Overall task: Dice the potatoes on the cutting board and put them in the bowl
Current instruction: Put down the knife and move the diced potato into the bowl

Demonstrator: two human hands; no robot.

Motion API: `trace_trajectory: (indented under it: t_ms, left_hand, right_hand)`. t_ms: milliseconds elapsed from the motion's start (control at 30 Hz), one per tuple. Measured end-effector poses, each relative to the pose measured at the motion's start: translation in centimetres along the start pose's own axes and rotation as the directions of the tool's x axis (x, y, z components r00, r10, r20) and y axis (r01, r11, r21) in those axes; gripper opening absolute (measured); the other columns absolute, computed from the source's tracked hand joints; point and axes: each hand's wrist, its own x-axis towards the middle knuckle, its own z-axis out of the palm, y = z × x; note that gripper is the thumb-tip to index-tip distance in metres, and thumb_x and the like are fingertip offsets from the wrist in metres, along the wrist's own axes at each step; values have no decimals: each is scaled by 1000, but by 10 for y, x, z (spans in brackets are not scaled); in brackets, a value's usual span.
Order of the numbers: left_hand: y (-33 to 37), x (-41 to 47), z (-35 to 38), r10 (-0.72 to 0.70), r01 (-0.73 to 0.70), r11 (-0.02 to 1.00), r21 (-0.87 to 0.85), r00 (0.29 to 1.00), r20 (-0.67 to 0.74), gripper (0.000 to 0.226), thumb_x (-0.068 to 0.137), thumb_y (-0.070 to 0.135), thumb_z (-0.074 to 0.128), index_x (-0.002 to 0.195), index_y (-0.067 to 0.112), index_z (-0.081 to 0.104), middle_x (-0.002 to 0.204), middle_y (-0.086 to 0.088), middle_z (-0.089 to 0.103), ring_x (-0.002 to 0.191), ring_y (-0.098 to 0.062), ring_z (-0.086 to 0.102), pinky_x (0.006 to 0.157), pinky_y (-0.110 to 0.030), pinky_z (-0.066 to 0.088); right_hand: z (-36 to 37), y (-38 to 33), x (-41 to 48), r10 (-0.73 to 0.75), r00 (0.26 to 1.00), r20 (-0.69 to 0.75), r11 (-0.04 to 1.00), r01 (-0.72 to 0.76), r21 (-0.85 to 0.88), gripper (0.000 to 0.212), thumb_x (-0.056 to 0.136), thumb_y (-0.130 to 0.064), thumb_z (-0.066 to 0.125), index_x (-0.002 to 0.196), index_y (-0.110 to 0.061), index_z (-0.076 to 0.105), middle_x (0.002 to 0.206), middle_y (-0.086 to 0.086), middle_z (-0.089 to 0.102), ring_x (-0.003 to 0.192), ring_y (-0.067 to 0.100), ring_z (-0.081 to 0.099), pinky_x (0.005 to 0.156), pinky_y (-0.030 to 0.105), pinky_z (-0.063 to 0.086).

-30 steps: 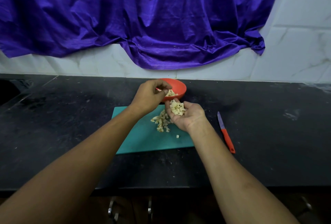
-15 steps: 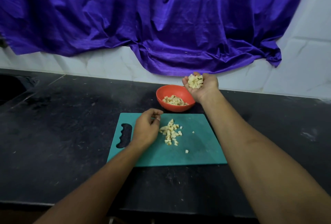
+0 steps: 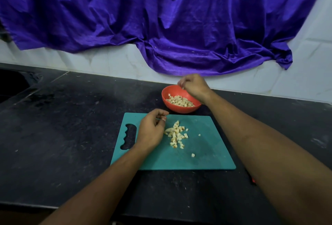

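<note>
A teal cutting board (image 3: 206, 153) lies on the black counter. On its middle sits a small heap of diced potato (image 3: 177, 134), with two stray cubes to the right. Behind the board stands an orange bowl (image 3: 168, 103) partly filled with potato dice (image 3: 180, 101). My left hand (image 3: 151, 131) rests on the board just left of the heap, fingers loosely curled and holding nothing I can see. My right hand (image 3: 195, 85) hovers palm down over the bowl's far right rim, fingers curled, with a potato cube at its fingertips.
A purple cloth (image 3: 170, 18) hangs on the white tiled wall behind the counter. A red knife handle (image 3: 253, 180) peeks out under my right forearm, right of the board. A dark sink recess (image 3: 10, 84) lies at the far left.
My right hand carried a palmful of dice from the board to the bowl, then turned palm down over it; the bowl holds more dice. My left hand left the bowl and came down onto the board.
</note>
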Motion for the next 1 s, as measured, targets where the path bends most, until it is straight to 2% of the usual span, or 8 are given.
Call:
trace_trajectory:
  t_ms: [67, 167, 367, 467, 600, 800, 900, 1000]
  left_hand:
    - [0, -1, 0, -4, 4, 1000, -6, 1000, 2, 18, 102, 12, 58, 110, 23, 70, 98, 9, 69, 89, -9, 64, 79, -29, 55]
    - [1, 0, -1, -4, 3, 1000, -10, 1000, -1, 19, 102, 12, 58, 109, 24, 70, 98, 9, 69, 89, -9, 64, 79, -28, 55]
    - [1, 1, -1, -1, 1, 1000, -2, 1000, -1, 18, 102, 13, 59, 108, 25, 71, 102, 9, 69, 92, -10, 65, 78, -27, 54]
    - [-1, 1, -1, 4, -4, 1000, 14, 1000, 9, 18, 102, 13, 58, 107, 25, 71, 101, 8, 69, 90, -11, 65, 74, -25, 52]
    - [-1, 1, -1, 3, -3, 1000, 23, 1000, 9, 19, 102, 12, 58, 110, 22, 71, 100, 7, 68, 88, -11, 64, 72, -23, 49]
    - [2, -3, 0, 6, -6, 1000, 26, 1000, -6, 20, 101, 9, 57, 110, 21, 70, 99, 7, 69, 86, -12, 64, 73, -25, 49]
    - [4, -3, 0, -2, 2, 1000, 24, 1000, -9, 19, 102, 10, 57, 110, 21, 70, 100, 6, 69, 86, -12, 64, 73, -24, 50]
    - [5, -3, 0, -19, 19, 999, 40, 1000, -10, 19, 102, 11, 56, 111, 21, 70, 100, 7, 69, 87, -11, 65, 72, -22, 49]
  right_hand:
    - [1, 7, -4, 43, 993, 110, 999, -42, -19, 22, 100, -8, 57, 89, -18, 72, 108, 3, 73, 104, 16, 66, 97, 37, 52]
    - [-7, 5, -10, 28, 998, 49, 992, -34, 122, 25, 103, -6, 51, 96, -19, 72, 110, 3, 73, 107, 15, 66, 92, 28, 50]
    - [-42, 3, -49, 44, 990, 138, 974, -73, 216, 14, 104, -5, 55, 108, -4, 69, 106, 13, 74, 93, 25, 74, 77, 36, 64]
    - [-52, 25, -80, 180, 942, 284, 981, -191, 11, 12, 101, -2, 57, 108, 0, 67, 100, 16, 73, 80, 23, 72, 65, 32, 63]
    - [-37, 56, -107, 381, 899, 214, 912, -328, -247, 14, 97, 3, 53, 95, -6, 63, 82, 14, 64, 67, 20, 63, 56, 32, 57]
    - [-5, 35, -117, 313, 868, 385, 948, -309, -74, 15, 96, 4, 56, 95, -4, 69, 88, 11, 67, 74, 17, 63, 64, 31, 57]
    - [-5, 24, -103, 237, 947, 218, 971, -228, -68, 18, 100, -2, 53, 96, -5, 70, 85, 9, 69, 71, 17, 65, 61, 32, 56]
    - [2, 27, -92, 197, 975, 99, 916, -147, -372, 18, 98, -12, 52, 92, -7, 69, 93, 9, 70, 78, 22, 66, 61, 31, 53]
